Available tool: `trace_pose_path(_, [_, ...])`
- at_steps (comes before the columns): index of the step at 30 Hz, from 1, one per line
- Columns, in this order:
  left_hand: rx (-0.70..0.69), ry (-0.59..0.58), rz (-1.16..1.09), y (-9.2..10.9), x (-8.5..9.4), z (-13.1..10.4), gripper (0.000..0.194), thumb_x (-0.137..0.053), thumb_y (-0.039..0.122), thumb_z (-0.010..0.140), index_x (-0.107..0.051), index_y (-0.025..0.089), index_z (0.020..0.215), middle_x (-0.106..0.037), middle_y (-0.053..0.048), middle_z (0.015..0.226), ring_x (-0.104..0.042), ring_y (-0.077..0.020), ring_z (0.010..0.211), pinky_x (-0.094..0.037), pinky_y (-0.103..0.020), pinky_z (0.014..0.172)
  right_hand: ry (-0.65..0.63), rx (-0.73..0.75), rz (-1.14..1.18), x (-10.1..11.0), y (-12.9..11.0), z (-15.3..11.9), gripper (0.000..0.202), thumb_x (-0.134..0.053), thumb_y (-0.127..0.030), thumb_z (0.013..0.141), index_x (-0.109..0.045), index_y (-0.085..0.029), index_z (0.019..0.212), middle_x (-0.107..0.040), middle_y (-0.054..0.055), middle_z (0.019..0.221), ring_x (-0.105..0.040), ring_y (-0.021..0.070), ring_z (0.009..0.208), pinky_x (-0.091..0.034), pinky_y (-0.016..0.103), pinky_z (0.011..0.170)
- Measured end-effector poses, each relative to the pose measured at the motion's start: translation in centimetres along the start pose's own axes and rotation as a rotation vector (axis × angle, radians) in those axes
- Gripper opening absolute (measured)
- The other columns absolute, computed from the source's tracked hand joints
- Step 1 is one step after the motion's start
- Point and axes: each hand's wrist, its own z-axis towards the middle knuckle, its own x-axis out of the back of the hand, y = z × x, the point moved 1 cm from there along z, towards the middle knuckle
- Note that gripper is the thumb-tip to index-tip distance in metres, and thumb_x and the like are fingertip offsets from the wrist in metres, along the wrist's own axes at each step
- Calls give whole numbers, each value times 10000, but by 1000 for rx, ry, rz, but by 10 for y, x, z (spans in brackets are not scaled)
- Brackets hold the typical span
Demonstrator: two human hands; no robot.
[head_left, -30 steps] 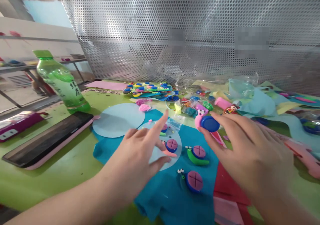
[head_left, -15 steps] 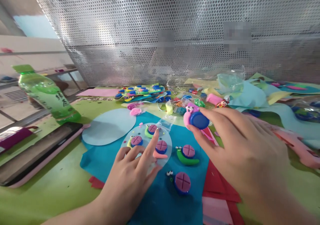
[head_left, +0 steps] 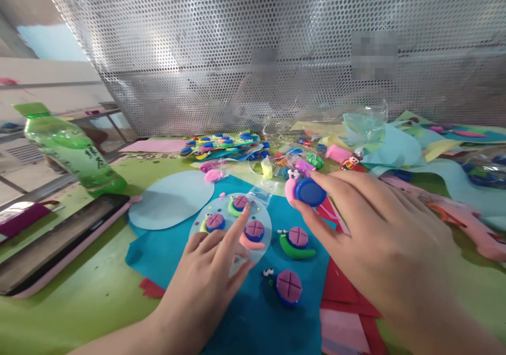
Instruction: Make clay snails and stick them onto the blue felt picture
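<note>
Between thumb and index finger, my right hand pinches a pink clay snail with a blue bottle-cap shell and white eyes, held above the blue paper. My left hand rests with fingers spread over a pale round paper disc, its index fingertip near the top snail. On the disc are snails with purple crossed shells: a green one, a yellowish one and a salmon one. Right of the disc lie a green snail and a dark blue snail.
A light-blue paper oval, a phone and a green bottle are at the left. Finished snail pieces are piled at the back. Clay packets, plastic wrap and paper scraps clutter the back right, before a perforated metal panel.
My right hand, with the pink snail, has shifted slightly left and down toward the disc. My left hand stays almost in place.
</note>
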Motion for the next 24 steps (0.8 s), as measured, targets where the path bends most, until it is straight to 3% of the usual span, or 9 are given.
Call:
trace_pose_path(17, [55, -93, -75, -2, -1, 0, 718, -499, 257, 850, -33, 309, 1395, -696, 47, 867, -620, -207, 846, -452, -352, 780, -14, 10, 25, 1, -2, -1, 260, -610, -287, 789, -647, -90, 955, -682, 96, 842, -633, 201, 696, -448, 315, 582])
trace_pose_path(24, [11, -44, -102, -1, 2, -1, 679, -512, 222, 845, -102, 300, 1380, -695, 54, 866, -619, -204, 888, -447, -360, 807, -2, 15, 65, 5, -3, -1, 239, -601, -284, 798, -646, -95, 937, -679, 93, 832, -620, 188, 665, -433, 310, 550])
